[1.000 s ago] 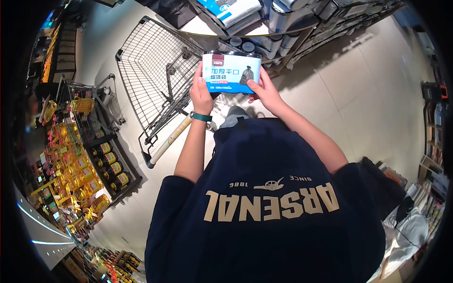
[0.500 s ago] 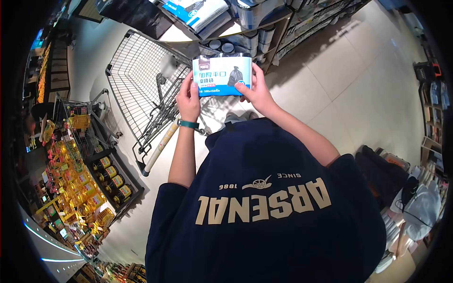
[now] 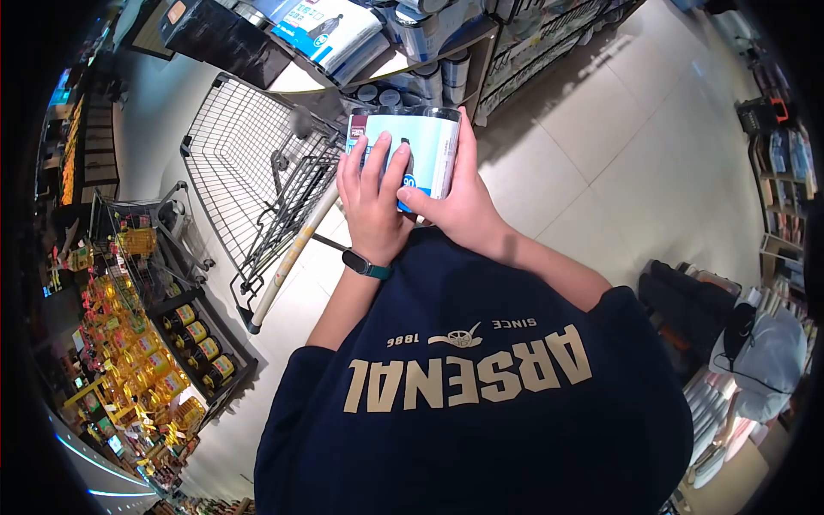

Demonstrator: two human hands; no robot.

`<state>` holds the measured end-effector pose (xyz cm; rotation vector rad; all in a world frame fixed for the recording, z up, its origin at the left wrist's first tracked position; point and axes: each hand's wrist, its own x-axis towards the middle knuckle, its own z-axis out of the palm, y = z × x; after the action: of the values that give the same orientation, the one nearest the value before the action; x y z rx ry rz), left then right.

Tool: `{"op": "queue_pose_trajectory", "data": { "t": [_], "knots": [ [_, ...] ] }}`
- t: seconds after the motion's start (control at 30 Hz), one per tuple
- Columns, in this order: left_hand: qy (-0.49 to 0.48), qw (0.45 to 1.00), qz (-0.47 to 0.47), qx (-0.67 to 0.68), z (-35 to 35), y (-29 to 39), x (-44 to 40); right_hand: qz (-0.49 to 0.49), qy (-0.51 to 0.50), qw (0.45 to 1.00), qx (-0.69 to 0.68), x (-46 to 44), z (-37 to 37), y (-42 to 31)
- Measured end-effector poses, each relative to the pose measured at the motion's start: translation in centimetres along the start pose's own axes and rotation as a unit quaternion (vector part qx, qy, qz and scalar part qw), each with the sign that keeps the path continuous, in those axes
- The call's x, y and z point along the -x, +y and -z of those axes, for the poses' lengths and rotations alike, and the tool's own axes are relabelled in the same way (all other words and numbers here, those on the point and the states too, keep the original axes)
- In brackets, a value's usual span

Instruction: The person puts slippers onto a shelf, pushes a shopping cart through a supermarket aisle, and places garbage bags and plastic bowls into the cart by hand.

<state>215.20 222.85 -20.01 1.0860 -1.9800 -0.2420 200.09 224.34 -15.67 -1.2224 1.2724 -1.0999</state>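
Note:
A pack of garbage bag rolls (image 3: 434, 142) in a light-blue and white wrapper stands out in front of my chest, with dark roll ends along its top edge. My right hand (image 3: 463, 206) grips its right side, thumb across the lower front and fingers up the edge. Spread over the front face, the fingers of my left hand (image 3: 373, 202) touch the label and cover much of the print. A dark band with a green strap (image 3: 375, 270) is on my left wrist.
A wire shopping cart (image 3: 236, 129) stands close on the left. Ahead is a display shelf (image 3: 305, 75) with more bag packs (image 3: 318, 34). Bottles of yellow oil (image 3: 142, 343) fill a stand at left. Shelves of goods (image 3: 785, 189) line the far right.
My left hand has moved from the pack's left edge onto its front, fingers spread. The pack has come nearer my body and turned, showing its right side.

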Motion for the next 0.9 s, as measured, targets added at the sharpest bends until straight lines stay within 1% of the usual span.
{"op": "queue_pose_trajectory", "data": {
  "t": [0.03, 0.07, 0.1, 0.13, 0.17, 0.2, 0.23, 0.27, 0.3, 0.33, 0.37, 0.4, 0.43, 0.47, 0.5, 0.57, 0.6, 0.63, 0.67, 0.7, 0.77, 0.83, 0.9],
  "knots": [
    [0.001, 1.0, 0.002, 0.0, 0.4, 0.3, -0.2, 0.006, -0.007, 0.999, 0.032, 0.3, 0.0, -0.2],
    [-0.006, 1.0, -0.002, 0.002, 0.9, 0.4, -0.3, -0.013, -0.007, 1.0, -0.008, 0.3, -0.1, -0.3],
    [-0.012, 1.0, -0.006, 0.005, 1.3, 0.6, -0.6, -0.013, -0.009, 1.0, -0.006, 0.4, 0.3, -1.0],
    [-0.001, 0.999, 0.008, 0.036, 1.8, 0.8, -1.0, -0.083, -0.03, 0.994, -0.065, 0.7, 0.8, -2.3],
    [0.001, 0.999, 0.013, 0.035, 2.1, 0.9, -1.1, -0.153, -0.052, 0.979, -0.123, 1.0, 1.2, -2.9],
    [0.008, 0.991, 0.052, 0.126, 2.3, 0.9, -1.1, -0.112, -0.027, 0.984, -0.134, 1.0, 1.5, -2.6],
    [0.015, 0.972, 0.089, 0.216, 2.7, 0.9, -1.1, -0.113, -0.03, 0.984, -0.132, 0.8, 2.4, -2.3],
    [-0.009, 0.971, 0.066, 0.231, 3.3, 0.6, -1.2, 0.028, -0.034, 0.998, 0.05, 0.4, 3.6, -2.0],
    [-0.043, 0.961, 0.063, 0.265, 4.1, 0.8, -1.5, 0.168, -0.037, 0.958, 0.229, 0.1, 4.1, -2.3],
    [-0.076, 0.937, 0.08, 0.331, 4.6, 0.8, -1.6, 0.205, -0.035, 0.955, 0.21, 0.2, 4.5, -2.9],
    [-0.107, 0.906, 0.099, 0.397, 5.0, 1.0, -1.6, 0.201, -0.04, 0.955, 0.213, 0.1, 4.6, -3.4],
    [-0.135, 0.873, 0.111, 0.455, 5.2, 1.1, -1.7, 0.193, -0.099, 0.966, 0.141, 0.0, 4.9, -3.7],
    [-0.146, 0.854, 0.114, 0.486, 4.9, 1.1, -1.3, 0.181, -0.156, 0.969, 0.067, 0.1, 5.3, -3.8],
    [-0.153, 0.843, 0.123, 0.501, 4.9, 1.1, -1.1, 0.128, -0.177, 0.976, -0.021, 0.5, 5.0, -3.8],
    [-0.162, 0.831, 0.132, 0.516, 4.8, 1.3, -0.9, 0.123, -0.178, 0.976, -0.017, 0.7, 5.2, -3.8],
    [-0.157, 0.827, 0.139, 0.521, 5.1, 1.8, -0.8, 0.083, -0.207, 0.973, -0.058, 1.1, 5.4, -4.2],
    [-0.154, 0.827, 0.142, 0.521, 5.1, 1.9, -0.8, 0.08, -0.208, 0.973, -0.056, 1.1, 5.6, -4.3],
    [-0.154, 0.826, 0.144, 0.523, 5.0, 2.2, -0.8, 0.098, -0.203, 0.974, -0.029, 1.2, 5.8, -4.5],
    [-0.143, 0.812, 0.153, 0.546, 4.8, 2.6, -0.6, 0.116, -0.198, 0.973, -0.002, 1.4, 5.9, -4.6],
    [-0.13, 0.797, 0.161, 0.568, 4.7, 2.8, -0.6, 0.113, -0.199, 0.974, -0.002, 1.6, 5.9, -4.6],
    [-0.139, 0.797, 0.16, 0.565, 4.8, 2.8, -0.4, 0.135, -0.181, 0.974, -0.002, 2.0, 5.5, -4.7],
    [-0.111, 0.786, 0.146, 0.591, 4.7, 3.0, -0.4, 0.148, -0.183, 0.972, -0.023, 2.1, 5.2, -4.6],
    [-0.112, 0.797, 0.142, 0.576, 4.7, 2.9, -0.4, 0.163, -0.182, 0.969, -0.043, 2.1, 5.0, -4.4]
  ]
}}
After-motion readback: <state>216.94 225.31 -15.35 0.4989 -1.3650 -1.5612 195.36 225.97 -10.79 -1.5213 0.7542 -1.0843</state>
